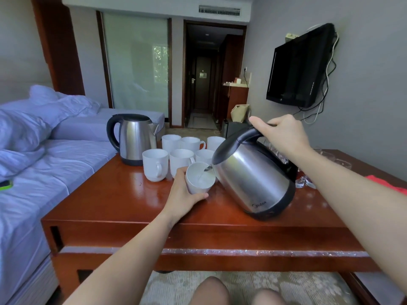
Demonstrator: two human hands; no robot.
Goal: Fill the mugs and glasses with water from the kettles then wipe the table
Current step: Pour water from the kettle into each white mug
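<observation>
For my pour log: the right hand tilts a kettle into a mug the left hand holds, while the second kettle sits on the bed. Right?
Not quite. The head view shows the second kettle standing upright on the table, at its far left corner, not on the bed. The right hand does tilt the pouring kettle into the mug held by the left hand.

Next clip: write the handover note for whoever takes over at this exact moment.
Left hand grips a white mug, partly filled.
Right hand holds the tilted kettle by its handle, pouring into that mug.
Second kettle upright on the table, far left.
Six other mugs behind, contents unclear.
Glasses beyond the pouring kettle; red cloth right.
To do: remaining mugs, glasses, wiping.
</observation>
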